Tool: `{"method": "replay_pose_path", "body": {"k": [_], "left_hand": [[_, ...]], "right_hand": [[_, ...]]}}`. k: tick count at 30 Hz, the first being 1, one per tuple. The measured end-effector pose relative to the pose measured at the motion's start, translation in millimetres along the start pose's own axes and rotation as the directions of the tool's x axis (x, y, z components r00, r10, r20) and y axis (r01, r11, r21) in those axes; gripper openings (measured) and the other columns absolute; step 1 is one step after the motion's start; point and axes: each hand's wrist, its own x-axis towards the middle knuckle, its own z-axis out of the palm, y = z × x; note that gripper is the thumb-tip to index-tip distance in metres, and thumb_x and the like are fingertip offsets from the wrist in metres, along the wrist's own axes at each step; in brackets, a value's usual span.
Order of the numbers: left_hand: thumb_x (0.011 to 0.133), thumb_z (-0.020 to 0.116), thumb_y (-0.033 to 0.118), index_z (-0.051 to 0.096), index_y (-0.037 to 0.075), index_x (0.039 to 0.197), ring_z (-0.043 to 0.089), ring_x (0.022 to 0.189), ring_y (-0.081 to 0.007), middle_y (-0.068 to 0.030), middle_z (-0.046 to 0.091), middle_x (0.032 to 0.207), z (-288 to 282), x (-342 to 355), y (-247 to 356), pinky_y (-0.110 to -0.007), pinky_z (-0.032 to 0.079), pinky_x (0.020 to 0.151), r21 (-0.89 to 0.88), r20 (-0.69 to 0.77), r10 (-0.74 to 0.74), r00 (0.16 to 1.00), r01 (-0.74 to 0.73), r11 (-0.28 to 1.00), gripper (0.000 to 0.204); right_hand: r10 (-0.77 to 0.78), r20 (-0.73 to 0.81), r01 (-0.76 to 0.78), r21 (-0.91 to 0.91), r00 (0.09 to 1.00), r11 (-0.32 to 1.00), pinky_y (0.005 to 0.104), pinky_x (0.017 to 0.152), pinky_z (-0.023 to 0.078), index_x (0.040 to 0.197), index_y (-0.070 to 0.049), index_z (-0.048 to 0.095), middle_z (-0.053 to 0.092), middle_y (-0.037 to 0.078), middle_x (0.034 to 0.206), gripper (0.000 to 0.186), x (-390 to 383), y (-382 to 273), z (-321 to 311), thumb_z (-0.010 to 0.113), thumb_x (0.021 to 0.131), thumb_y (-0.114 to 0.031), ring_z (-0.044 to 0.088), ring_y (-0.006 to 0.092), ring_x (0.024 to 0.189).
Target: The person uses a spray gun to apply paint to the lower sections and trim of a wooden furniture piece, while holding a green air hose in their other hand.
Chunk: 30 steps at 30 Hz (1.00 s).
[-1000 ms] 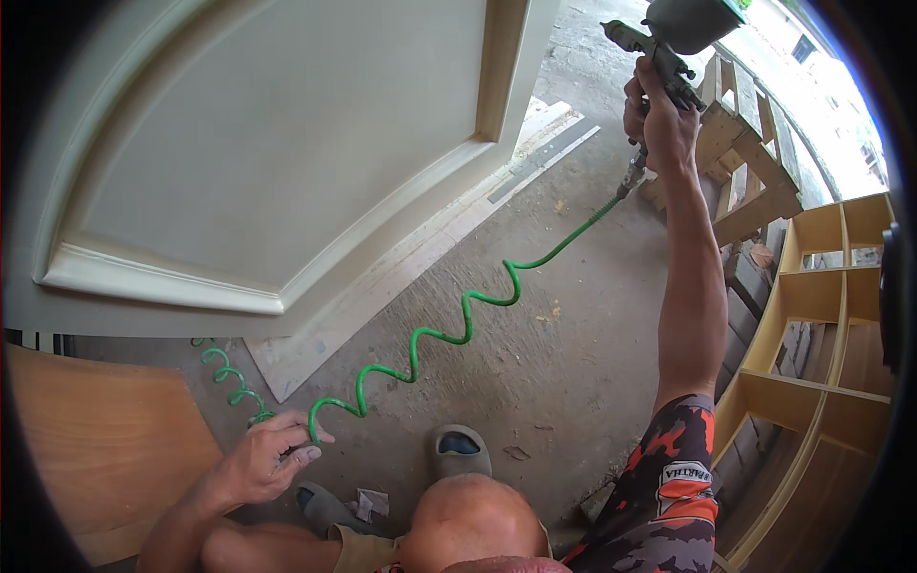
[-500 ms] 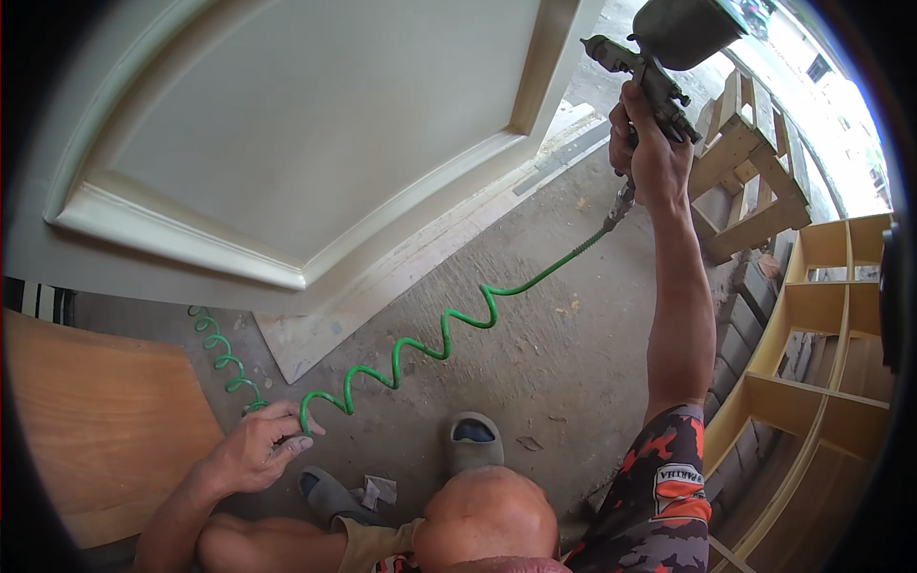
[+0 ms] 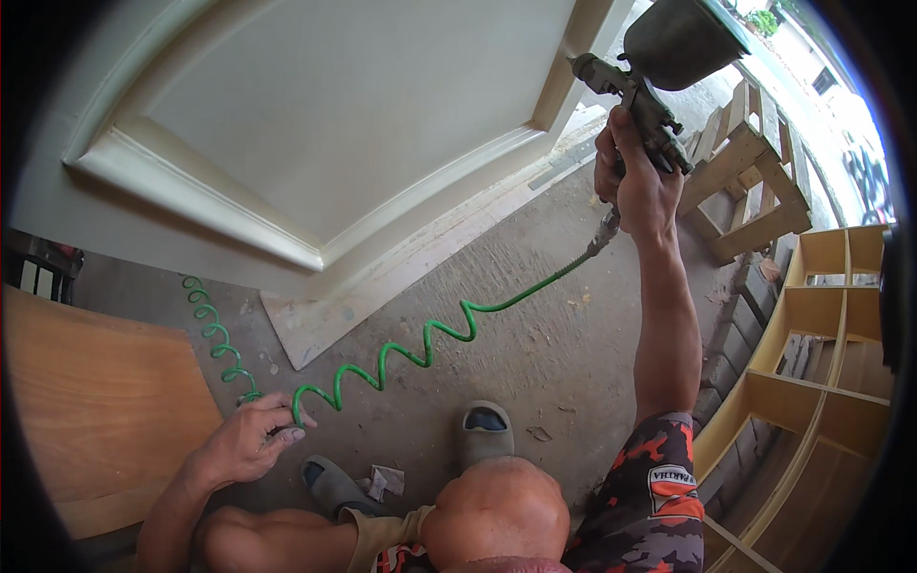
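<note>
My right hand (image 3: pixel 642 186) grips a dark metal spray gun (image 3: pixel 645 115) with a cup (image 3: pixel 678 48) on top; its nozzle points left, close to the edge of a cream panelled door (image 3: pixel 344 124). A green coiled hose (image 3: pixel 430 339) runs from the gun's handle down to my left hand (image 3: pixel 250 441), whose fingers are closed around it. More coils (image 3: pixel 215 334) lie behind that hand. The door's lower edge is over a pale board (image 3: pixel 325 325) on the concrete floor.
An orange-brown wooden panel (image 3: pixel 105 401) is at left. A wooden pallet-like frame (image 3: pixel 764 205) stands at right, above a row of grey blocks (image 3: pixel 731 339) and a yellowish wooden shelf unit (image 3: pixel 793 420). My grey sandals (image 3: pixel 487 439) and a paper scrap (image 3: pixel 387 482) are below.
My right hand and the spray gun have moved left and down toward the door's edge. My left hand and the hose shift slightly up and left in view.
</note>
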Motion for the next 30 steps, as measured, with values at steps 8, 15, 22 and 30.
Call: {"method": "replay_pose_path", "body": {"k": [8,15,22,30], "left_hand": [[0.102,0.068,0.008,0.078,0.003,0.122,0.071,0.114,-0.0354,-0.0171,0.071,0.124,-1.9,-14.7,-20.1,-0.044,0.056,0.102,-0.001,-0.010,-0.042,0.999,0.042,0.999,0.023],[0.102,0.067,0.007,0.078,0.002,0.121,0.071,0.113,-0.0356,-0.0169,0.071,0.122,-1.7,-22.5,-34.8,-0.044,0.058,0.100,-0.029,-0.017,-0.019,1.000,0.018,0.999,0.023],[0.102,0.068,0.008,0.078,0.002,0.120,0.071,0.115,-0.0364,-0.0169,0.072,0.124,-1.1,-29.2,-52.6,-0.045,0.058,0.100,-0.005,-0.029,-0.002,1.000,0.002,1.000,0.022],[0.102,0.069,0.009,0.078,0.003,0.121,0.071,0.117,-0.0370,-0.0167,0.072,0.126,-1.9,-42.8,-67.4,-0.045,0.058,0.101,-0.032,-0.038,-0.055,0.998,0.054,0.998,0.022]], "right_hand": [[0.025,0.036,-0.026,0.035,0.999,0.999,0.0266,0.043,0.034,0.097,-0.004,0.068,0.054,-0.003,0.066,0.029,-26.9,-6.8,33.9,0.068,0.114,-0.027,0.044,0.0059,0.048],[0.013,0.061,-0.013,0.007,0.998,1.000,0.0281,0.042,0.026,0.101,-0.007,0.062,0.052,-0.001,0.070,0.028,-47.4,-6.6,58.8,0.069,0.114,-0.030,0.040,0.0069,0.047],[0.014,0.073,-0.012,-0.036,0.997,0.999,0.0268,0.042,0.029,0.100,-0.005,0.063,0.053,-0.002,0.068,0.029,-71.1,-3.5,79.9,0.071,0.113,-0.030,0.041,0.0060,0.047],[0.001,0.137,0.000,-0.011,0.991,1.000,0.0261,0.043,0.028,0.108,-0.004,0.064,0.051,-0.002,0.068,0.023,-96.1,-4.9,112.1,0.070,0.113,-0.025,0.040,0.0045,0.050]]}}
